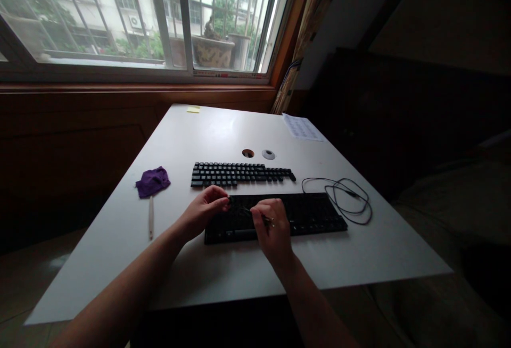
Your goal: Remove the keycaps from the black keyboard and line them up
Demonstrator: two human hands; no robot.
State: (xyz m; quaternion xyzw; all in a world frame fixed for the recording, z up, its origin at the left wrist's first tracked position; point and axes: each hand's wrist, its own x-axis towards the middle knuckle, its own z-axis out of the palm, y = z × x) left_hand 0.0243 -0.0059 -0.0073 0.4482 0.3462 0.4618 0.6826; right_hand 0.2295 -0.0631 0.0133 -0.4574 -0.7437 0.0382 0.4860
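A black keyboard [307,212] lies in front of me, most of its keycaps off and a few still along its front edge. My left hand [205,209] is at its upper left corner, thumb and fingers pinched together; whatever they hold is too small and dark to make out. Over the middle of the keyboard, my right hand [273,225] is closed around a thin metal tool [268,221], whose slender tip points left toward the left hand. Behind the keyboard, removed black keycaps [239,172] stand in rows on the white table [319,273].
A purple cloth [153,182] lies at the left by a brush-like light handle [150,219]. The coiled cable [355,193] is on the right. Farther back are a cable hole [248,153], its grey cover [269,154], a printed sheet [302,127] and a yellow note [193,109].
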